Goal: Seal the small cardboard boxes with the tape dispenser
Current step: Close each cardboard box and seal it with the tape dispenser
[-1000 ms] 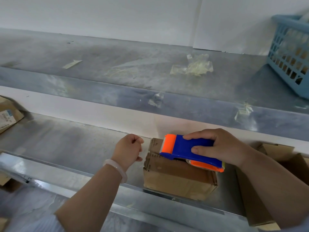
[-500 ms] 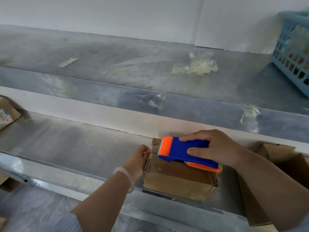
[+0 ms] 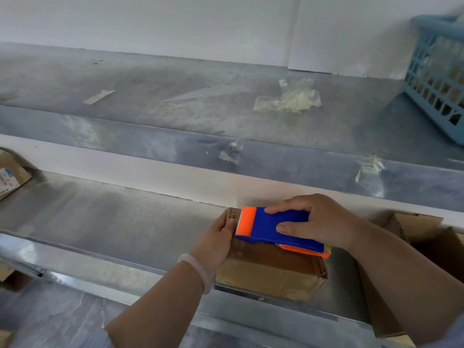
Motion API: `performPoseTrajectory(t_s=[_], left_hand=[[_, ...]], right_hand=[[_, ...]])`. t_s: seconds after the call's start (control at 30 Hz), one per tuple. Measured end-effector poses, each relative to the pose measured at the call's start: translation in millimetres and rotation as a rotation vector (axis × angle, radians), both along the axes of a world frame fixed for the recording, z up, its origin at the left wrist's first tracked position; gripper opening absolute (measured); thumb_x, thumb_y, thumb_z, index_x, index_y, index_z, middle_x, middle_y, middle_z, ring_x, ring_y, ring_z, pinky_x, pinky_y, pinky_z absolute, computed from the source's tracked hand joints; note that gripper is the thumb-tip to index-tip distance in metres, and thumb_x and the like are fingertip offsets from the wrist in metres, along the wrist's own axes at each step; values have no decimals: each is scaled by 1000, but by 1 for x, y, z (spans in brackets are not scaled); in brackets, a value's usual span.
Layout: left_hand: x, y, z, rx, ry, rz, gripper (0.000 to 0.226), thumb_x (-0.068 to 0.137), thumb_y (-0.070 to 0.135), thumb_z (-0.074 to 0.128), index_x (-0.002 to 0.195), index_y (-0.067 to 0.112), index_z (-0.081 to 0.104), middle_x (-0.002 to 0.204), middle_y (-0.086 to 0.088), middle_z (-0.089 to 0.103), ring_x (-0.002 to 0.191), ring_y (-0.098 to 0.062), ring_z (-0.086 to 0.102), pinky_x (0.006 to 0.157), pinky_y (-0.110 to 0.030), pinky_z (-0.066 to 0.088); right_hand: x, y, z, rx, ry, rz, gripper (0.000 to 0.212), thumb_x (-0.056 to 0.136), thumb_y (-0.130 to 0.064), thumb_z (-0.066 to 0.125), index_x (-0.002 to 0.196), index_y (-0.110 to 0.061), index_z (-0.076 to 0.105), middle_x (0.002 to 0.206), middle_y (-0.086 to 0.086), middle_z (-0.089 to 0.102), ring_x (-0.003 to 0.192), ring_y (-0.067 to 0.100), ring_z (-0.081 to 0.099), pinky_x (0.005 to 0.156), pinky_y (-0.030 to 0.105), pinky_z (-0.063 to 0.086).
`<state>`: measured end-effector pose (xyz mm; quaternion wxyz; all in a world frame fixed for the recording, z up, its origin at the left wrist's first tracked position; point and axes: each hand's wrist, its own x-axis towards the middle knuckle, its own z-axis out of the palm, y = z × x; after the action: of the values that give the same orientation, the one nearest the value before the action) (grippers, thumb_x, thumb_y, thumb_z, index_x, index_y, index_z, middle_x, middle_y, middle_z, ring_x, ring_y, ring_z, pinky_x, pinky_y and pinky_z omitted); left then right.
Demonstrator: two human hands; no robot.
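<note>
Taping looks mid-pass, on my read. The small cardboard box [image 3: 271,272] sits at 5 o'clock on the lower shelf [image 3: 113,222]. The tape dispenser [image 3: 273,227] lies along its top, toothed orange end at the box's 9 o'clock edge. Right hand [image 3: 326,222]: grip clamped round the dispenser body. Left hand [image 3: 216,241]: grip apart, fingers flat against the box's left end, either bracing it or pressing tape down, can't tell which. The tape itself is hard to make out, so seam state is unconfirmed. Cut-off not yet done. An open cardboard box [image 3: 426,237] sits at 4 o'clock. Writing: the labelled box [image 3: 15,172] at 9 o'clock has a white printed sticker, too small to read. No brand legible on the dispenser.
</note>
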<state>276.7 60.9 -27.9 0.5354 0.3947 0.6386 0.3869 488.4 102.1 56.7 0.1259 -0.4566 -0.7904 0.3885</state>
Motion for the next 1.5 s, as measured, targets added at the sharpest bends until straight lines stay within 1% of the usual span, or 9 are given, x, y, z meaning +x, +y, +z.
performPoseTrajectory(t_s=[0.17,0.3,0.57,0.7,1.1,1.27,1.37,1.43,1.5], left_hand=[[-2,1,-3,47,-37,-3,28,105,32,35,112,29,62,97,-4,73,85,-16,69,73,-34,57],[-2,1,-6,38,-30,17,27,106,29,35,105,30,62,82,1,72,64,-6,66,51,-20,49],[-5,-1,0,24,106,5,25,105,31,36,119,28,57,99,4,66,91,-13,62,72,-25,49],[-9,1,1,21,127,-14,34,104,32,39,131,22,56,113,-2,66,102,-21,62,96,-42,50],[-51,-13,10,63,264,62,39,104,29,40,141,22,47,129,1,55,110,-18,51,92,-28,39],[-65,-13,10,188,603,-92,60,98,41,49,152,28,25,156,5,29,138,-10,32,111,-26,26],[-54,-9,17,455,985,-443,90,76,81,41,151,40,13,158,21,10,146,-2,7,120,-34,8],[-42,-4,21,455,1135,-649,106,60,96,20,151,43,13,158,23,9,148,-5,1,121,-37,-1],[-39,1,20,406,1163,-690,108,56,97,21,150,42,22,157,21,18,147,-7,10,121,-39,1]], right_hand=[[5,-2,5,-34,6,20,33,83,-44,71,106,-65,60,112,-31,59,101,-10,56,73,10,51],[15,-7,9,-42,26,-8,33,83,-39,72,105,-61,62,112,-31,60,100,-10,57,75,10,51],[49,-11,25,-26,-50,-81,32,82,-38,72,100,-62,61,110,-28,61,95,-2,61,73,16,52],[84,-20,28,-35,-79,-142,39,82,-33,73,95,-68,61,108,-26,64,93,-1,62,72,18,52],[47,-31,-2,-93,41,-151,33,83,-33,74,109,-50,64,108,-27,62,90,-14,59,66,7,49],[39,-27,-5,-101,59,-147,33,82,-33,74,107,-51,63,107,-25,63,91,-9,61,65,9,50],[39,-26,-5,-96,54,-136,33,82,-32,74,108,-50,64,106,-25,64,90,-12,60,65,9,50],[39,-24,-4,-88,47,-128,34,83,-30,74,108,-49,63,107,-25,63,90,-14,59,64,8,49],[39,-22,-5,-88,53,-125,35,83,-29,75,107,-51,62,107,-24,64,92,-13,59,65,10,50]])
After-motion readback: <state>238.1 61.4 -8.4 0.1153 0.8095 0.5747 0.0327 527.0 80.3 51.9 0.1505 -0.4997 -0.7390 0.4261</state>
